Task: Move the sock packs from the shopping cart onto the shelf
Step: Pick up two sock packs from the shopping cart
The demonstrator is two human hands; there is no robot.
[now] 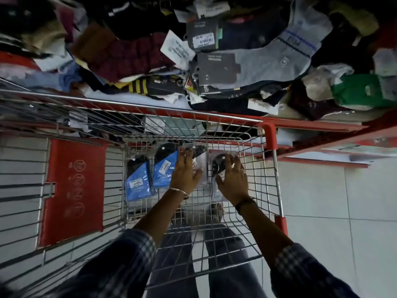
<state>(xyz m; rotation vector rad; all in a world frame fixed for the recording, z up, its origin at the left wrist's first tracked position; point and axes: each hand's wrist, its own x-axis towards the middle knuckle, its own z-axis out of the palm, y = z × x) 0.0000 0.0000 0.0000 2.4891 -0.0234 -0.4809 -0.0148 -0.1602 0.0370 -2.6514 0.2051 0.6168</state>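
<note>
Head view. A wire shopping cart (pixel 277 168) with red corner guards stands against a red-edged shelf (pixel 311 125), seen from above. Both forearms, in rolled checked sleeves, reach down into the basket.

The left hand (pixel 184 171), a thin bangle (pixel 179 192) at the wrist, lies palm-down on a clear sock pack (pixel 200 160) holding dark socks; its fingers (pixel 187 154) are spread over the upper end of the pack and the thumb rests against the pack's right side. Whether the hand has closed on the pack cannot be told from this angle.

The right hand (pixel 233 179), with a dark wristband (pixel 245 203), curls its fingers (pixel 235 161) over the top of a second clear sock pack (pixel 218 166), the thumb pressed on the pack's near face, so the pack is pinched in a grasp.

Two blue sock packs (pixel 138 186) (pixel 164 168) lie side by side on the cart floor just left of the left hand, the nearer one touching it.

The shelf above the cart rim carries a loose heap of socks (pixel 268 59), among them grey, maroon and green pairs with card labels. A red child-seat flap (pixel 73 190) hangs on the cart's left wall. Pale floor tiles (pixel 333 211) lie to the right.
</note>
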